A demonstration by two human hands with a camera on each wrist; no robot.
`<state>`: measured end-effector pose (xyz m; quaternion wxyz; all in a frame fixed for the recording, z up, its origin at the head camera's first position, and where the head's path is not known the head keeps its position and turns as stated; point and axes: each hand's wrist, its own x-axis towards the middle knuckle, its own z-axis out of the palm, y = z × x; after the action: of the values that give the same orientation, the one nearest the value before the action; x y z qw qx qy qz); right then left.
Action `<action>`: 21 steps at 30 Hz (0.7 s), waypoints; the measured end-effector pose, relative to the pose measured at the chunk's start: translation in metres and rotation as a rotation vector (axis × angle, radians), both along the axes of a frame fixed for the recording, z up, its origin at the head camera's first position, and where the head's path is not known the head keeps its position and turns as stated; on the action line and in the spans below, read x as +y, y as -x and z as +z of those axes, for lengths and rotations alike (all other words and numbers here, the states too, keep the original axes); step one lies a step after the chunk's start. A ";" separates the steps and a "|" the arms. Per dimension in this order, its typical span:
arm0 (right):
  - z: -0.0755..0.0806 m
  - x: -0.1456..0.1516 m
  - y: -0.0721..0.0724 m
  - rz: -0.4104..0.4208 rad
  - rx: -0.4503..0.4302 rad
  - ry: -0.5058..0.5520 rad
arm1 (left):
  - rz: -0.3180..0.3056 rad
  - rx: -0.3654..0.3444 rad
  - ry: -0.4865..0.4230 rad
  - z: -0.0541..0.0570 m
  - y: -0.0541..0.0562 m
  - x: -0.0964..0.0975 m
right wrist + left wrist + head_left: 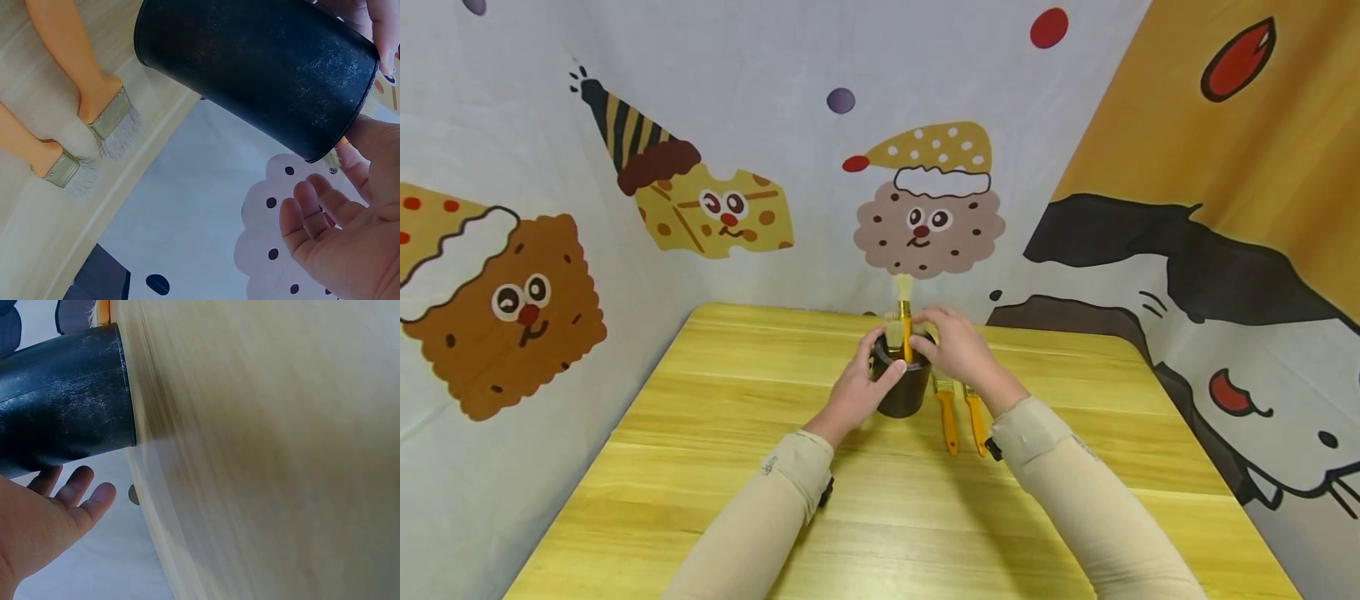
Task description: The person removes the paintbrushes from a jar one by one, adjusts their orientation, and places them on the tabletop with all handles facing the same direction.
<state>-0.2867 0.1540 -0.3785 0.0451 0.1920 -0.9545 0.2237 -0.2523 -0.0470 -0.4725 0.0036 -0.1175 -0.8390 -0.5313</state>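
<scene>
A black cup (901,393) stands upright on the table, its lower part showing in both wrist views. My left hand (859,387) holds it at the left side of the rim, thumb in front; in the left wrist view the other fingers (81,487) are off to the side. A paintbrush (907,333) with an orange handle is upright at the cup's mouth, bristles up, and my right hand (957,346) pinches its handle. Another brush's wide bristles (893,332) stick out beside it. The handles' lower ends are hidden inside the cup.
Two more orange-handled paintbrushes lie right of the cup, one nearer it (949,423) and one beneath the right wrist (975,423). The wooden table (737,500) ends at a cartoon-printed cloth (820,275) behind.
</scene>
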 end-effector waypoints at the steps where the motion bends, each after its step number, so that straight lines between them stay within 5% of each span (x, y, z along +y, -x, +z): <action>1: 0.000 -0.001 0.001 0.002 0.001 -0.004 | 0.001 -0.002 -0.001 0.000 0.000 0.000; 11: 0.001 -0.008 0.005 -0.020 -0.065 -0.093 | -0.009 0.006 -0.002 -0.002 0.000 0.000; 21: -0.003 -0.013 0.005 0.002 0.050 -0.109 | 0.002 -0.008 0.005 -0.002 0.001 -0.001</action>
<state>-0.2917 0.1409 -0.3813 0.0582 0.2005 -0.9637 0.1667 -0.2534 -0.0483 -0.4744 0.0008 -0.1145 -0.8404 -0.5298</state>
